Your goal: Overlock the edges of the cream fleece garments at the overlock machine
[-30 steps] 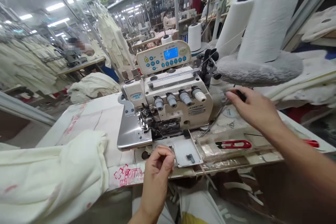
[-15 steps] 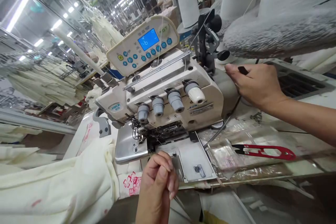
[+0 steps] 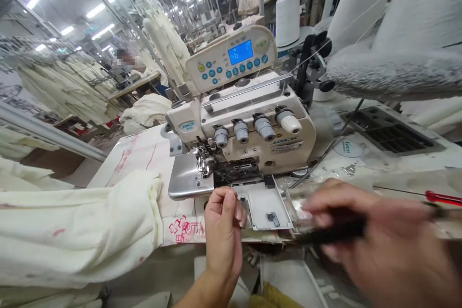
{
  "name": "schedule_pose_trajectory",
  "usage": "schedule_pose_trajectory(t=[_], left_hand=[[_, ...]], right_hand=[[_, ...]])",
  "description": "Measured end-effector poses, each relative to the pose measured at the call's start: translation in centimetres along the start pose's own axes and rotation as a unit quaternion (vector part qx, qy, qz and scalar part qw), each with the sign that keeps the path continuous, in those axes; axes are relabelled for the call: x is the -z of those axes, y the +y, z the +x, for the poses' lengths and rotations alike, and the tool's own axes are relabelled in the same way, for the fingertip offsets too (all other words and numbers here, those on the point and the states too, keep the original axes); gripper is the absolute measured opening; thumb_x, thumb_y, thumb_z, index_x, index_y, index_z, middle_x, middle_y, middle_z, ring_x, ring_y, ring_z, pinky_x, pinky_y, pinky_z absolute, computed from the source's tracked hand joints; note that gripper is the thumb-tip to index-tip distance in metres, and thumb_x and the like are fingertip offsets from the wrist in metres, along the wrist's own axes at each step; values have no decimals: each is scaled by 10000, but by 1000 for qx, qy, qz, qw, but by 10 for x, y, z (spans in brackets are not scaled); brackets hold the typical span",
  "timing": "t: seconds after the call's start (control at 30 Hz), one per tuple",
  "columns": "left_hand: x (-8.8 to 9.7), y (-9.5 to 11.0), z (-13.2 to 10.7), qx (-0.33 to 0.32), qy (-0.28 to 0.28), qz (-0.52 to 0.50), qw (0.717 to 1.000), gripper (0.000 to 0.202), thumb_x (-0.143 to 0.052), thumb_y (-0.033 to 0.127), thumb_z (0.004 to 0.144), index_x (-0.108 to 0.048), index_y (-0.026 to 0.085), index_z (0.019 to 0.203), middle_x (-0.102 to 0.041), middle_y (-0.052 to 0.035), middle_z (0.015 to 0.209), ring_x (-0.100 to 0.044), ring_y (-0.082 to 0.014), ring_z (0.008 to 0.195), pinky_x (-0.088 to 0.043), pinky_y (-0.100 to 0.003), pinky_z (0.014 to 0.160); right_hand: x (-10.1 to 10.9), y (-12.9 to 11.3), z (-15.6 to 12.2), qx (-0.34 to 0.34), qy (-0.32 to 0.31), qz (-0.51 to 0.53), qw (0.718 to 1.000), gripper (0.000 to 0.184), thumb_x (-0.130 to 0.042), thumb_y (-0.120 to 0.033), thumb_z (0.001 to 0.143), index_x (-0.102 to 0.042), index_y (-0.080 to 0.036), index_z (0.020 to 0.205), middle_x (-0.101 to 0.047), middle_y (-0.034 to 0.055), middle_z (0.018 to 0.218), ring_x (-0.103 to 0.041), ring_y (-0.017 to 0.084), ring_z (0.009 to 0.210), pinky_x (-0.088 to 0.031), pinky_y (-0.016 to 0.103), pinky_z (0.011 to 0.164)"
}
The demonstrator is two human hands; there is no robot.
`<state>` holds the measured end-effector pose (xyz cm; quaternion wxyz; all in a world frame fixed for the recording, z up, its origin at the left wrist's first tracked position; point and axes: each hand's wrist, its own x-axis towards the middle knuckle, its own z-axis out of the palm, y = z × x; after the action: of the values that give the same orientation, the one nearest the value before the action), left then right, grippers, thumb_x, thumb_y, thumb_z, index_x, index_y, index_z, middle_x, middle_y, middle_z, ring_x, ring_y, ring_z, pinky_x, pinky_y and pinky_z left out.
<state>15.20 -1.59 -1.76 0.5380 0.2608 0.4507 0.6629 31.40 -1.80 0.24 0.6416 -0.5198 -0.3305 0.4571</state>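
A cream overlock sewing machine (image 3: 252,125) with a blue-screened control panel (image 3: 233,57) stands on the table in front of me. My left hand (image 3: 224,231) is at the machine's front, by its swung-down cover plate (image 3: 267,207), with thumb and fingers pinched together; what they pinch is too fine to make out. My right hand (image 3: 378,245) is low at the right, smeared by motion, its fingers closed round a slim dark tool (image 3: 332,232) that points left toward the cover plate.
Cream cloth (image 3: 72,231) is heaped over the table's left side. A red-handled tool (image 3: 442,197) lies at the right edge. White thread cones (image 3: 288,17) and a grey fluffy pad (image 3: 397,74) stand behind the machine. Other workers sit at stations in the background.
My right hand has left the machine's right end and come down toward me at the lower right, dark tool in it. My left hand stays pinched at the front.
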Motion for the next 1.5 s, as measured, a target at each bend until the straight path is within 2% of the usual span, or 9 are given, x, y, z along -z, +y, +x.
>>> schedule_pose_trajectory(t=[0.1,0.23,0.4,0.53,0.7,0.97,1.13,1.37,1.5], left_hand=[[-2,3,-1,14,-2,-41,999,283,-727,356,741,-521,162,746,-409,62,563,-328,-31,461,-302,-135,438],[-2,8,-3,43,-19,-92,995,327,-764,360,694,-510,161,749,-433,59,593,-342,-31,473,-316,-133,441],[-1,11,-3,53,-27,-125,990,308,-765,328,699,-519,156,764,-451,56,613,-356,-29,484,-324,-131,446],[-1,13,-3,56,-18,-132,989,343,-787,344,668,-516,154,759,-466,53,634,-359,-26,478,-326,-136,442],[-1,14,-2,51,-5,-146,988,354,-797,344,652,-524,153,773,-487,44,714,-374,-22,504,-327,-134,442],[-1,14,-4,39,0,-154,987,339,-812,329,636,-559,157,783,-478,50,701,-385,-20,511,-343,-130,449],[-3,14,-7,40,-2,-154,987,319,-814,301,637,-569,157,781,-464,56,665,-394,-20,511,-352,-127,451],[-5,13,-7,29,-3,-153,988,261,-777,278,691,-564,152,775,-498,47,718,-402,-19,520,-370,-131,456],[-4,11,-8,24,-7,-150,988,238,-757,270,716,-563,150,785,-497,42,716,-399,-21,515,-374,-133,456]], right_hand=[[-35,9,-11,-60,-57,143,986,417,-665,-632,662,-696,-217,684,-665,35,745,-643,149,548,-560,256,510],[-58,23,-17,-72,-76,154,983,291,-844,-315,548,-681,-196,758,-684,19,755,-665,149,659,-568,227,608],[-57,30,-23,21,-48,69,996,216,-785,-328,649,-675,-198,780,-660,7,732,-640,128,586,-551,220,545],[-51,29,-19,104,-52,26,993,218,-754,-379,683,-671,-183,634,-651,33,770,-627,128,581,-543,210,499],[-51,29,-13,30,-52,107,992,351,-702,-504,710,-725,-197,878,-685,80,889,-664,161,670,-587,249,606],[-66,16,-21,-119,-28,238,963,332,-889,-266,426,-699,-180,684,-694,26,666,-662,142,562,-575,190,547],[-71,22,-28,-80,25,255,963,289,-871,-239,466,-656,-171,647,-632,-34,630,-632,112,505,-577,200,524],[-74,33,-28,10,3,226,974,236,-814,-210,588,-587,-167,640,-571,-35,689,-596,93,605,-576,243,605],[-75,37,-28,20,-6,202,979,231,-801,-211,616,-589,-168,696,-584,-23,720,-596,97,637,-559,237,617]])
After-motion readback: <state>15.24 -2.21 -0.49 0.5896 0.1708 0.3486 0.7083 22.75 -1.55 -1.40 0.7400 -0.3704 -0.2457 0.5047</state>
